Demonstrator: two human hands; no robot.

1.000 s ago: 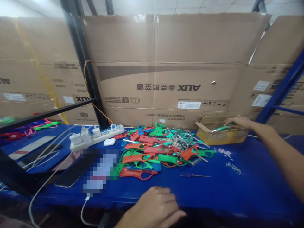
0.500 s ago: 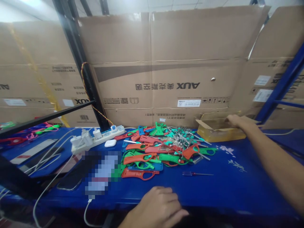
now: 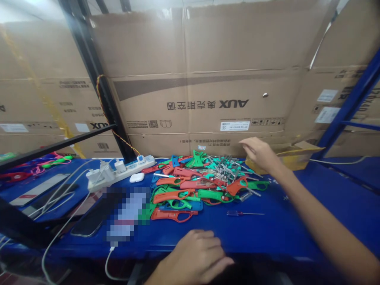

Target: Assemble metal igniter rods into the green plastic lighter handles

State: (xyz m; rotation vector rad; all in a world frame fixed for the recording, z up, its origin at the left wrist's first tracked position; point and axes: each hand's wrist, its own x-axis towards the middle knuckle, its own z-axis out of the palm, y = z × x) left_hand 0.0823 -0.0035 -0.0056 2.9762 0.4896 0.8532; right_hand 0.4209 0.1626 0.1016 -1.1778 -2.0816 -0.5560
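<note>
On blue table [image 3: 252, 237]: lighter parts [image 3: 204, 184] heaped mid-table, screwdriver [image 3: 233, 213] in front, phones [image 3: 96, 215] and power strip [image 3: 130, 171] left.
Right hand [image 3: 261, 152]: by box [image 3: 297, 162], left end; fingers bunched, can't tell if holding anything.
Left hand [image 3: 198, 253]: front edge, loosely curled; palm hidden, can't tell.
Room: cardboard [image 3: 208, 51] behind, black post [image 3: 95, 67], blue post [image 3: 353, 109].

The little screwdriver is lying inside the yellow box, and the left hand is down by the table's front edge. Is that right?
Not quite: the little screwdriver isn't inside the yellow box. The head view shows it lying on the blue table, in front of the coloured plastic pieces. The left hand is indeed by the table's front edge.
</note>
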